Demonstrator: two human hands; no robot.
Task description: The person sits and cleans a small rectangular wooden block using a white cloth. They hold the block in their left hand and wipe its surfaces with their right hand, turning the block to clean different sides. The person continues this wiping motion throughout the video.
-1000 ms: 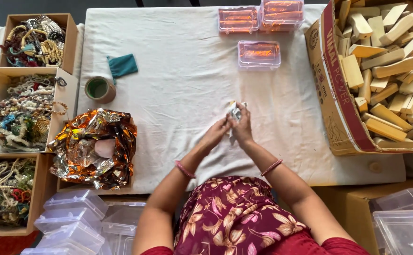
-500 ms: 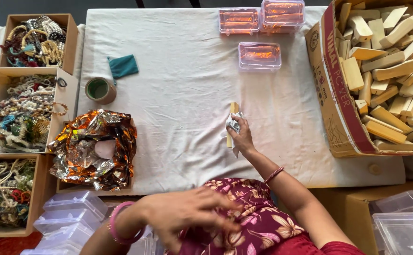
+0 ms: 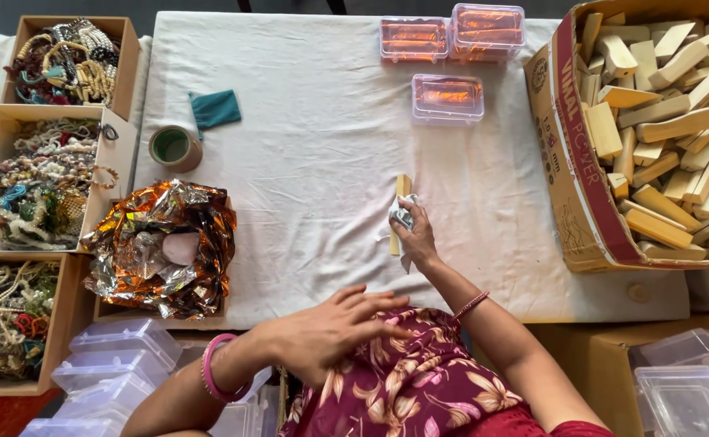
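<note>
My right hand (image 3: pixel 416 237) rests on the white tablecloth (image 3: pixel 314 162), pressing a small white wad of cloth or paper (image 3: pixel 400 215) against a narrow wooden stick (image 3: pixel 400 212) that lies upright on the table. My left hand (image 3: pixel 330 328) hovers low near my lap with fingers spread and nothing in it, close to the table's front edge. A pink bangle sits on my left wrist.
A heap of crinkled orange-silver foil (image 3: pixel 160 247) lies left, with a tape roll (image 3: pixel 174 148) and teal pouch (image 3: pixel 213 109) behind it. Boxes of beaded jewellery (image 3: pixel 34 186) line the left edge. Three clear lidded boxes (image 3: pixel 447 97) stand at the back. A carton of wooden blocks (image 3: pixel 654 129) fills the right. Stacks of clear plastic boxes (image 3: pixel 119 356) sit below.
My left hand has left the stick and dropped back toward my lap. My right hand now holds the wad on the stick alone, lying flat on the cloth.
</note>
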